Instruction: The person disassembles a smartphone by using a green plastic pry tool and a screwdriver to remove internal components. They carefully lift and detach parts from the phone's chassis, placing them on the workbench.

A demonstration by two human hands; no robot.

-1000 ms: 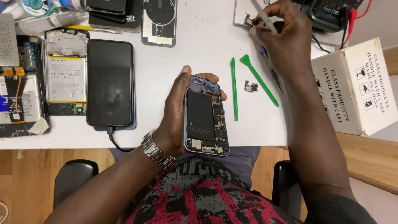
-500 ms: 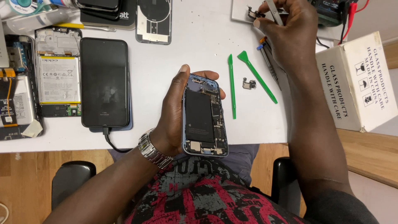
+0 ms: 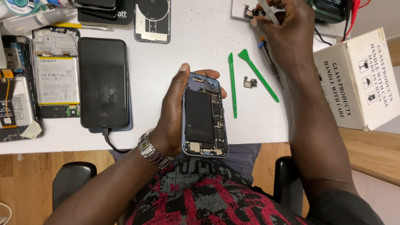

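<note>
Left hand [image 3: 173, 114] grips an opened phone [image 3: 204, 116]; right hand [image 3: 287, 31], at 1 o'clock, pinches tweezers [image 3: 268, 10] over the tabletop [image 3: 200, 46].

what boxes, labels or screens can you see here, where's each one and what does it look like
Cardboard box: right edge of the table, whitish, dark print and small pictograms.
Dark phone screen: flat at left, black, cable plugged in at its bottom.
Battery label: white rectangle on the opened phone further left, yellow strip below.
Opened phone: in the left hand, black battery showing, no screen visible.
</note>
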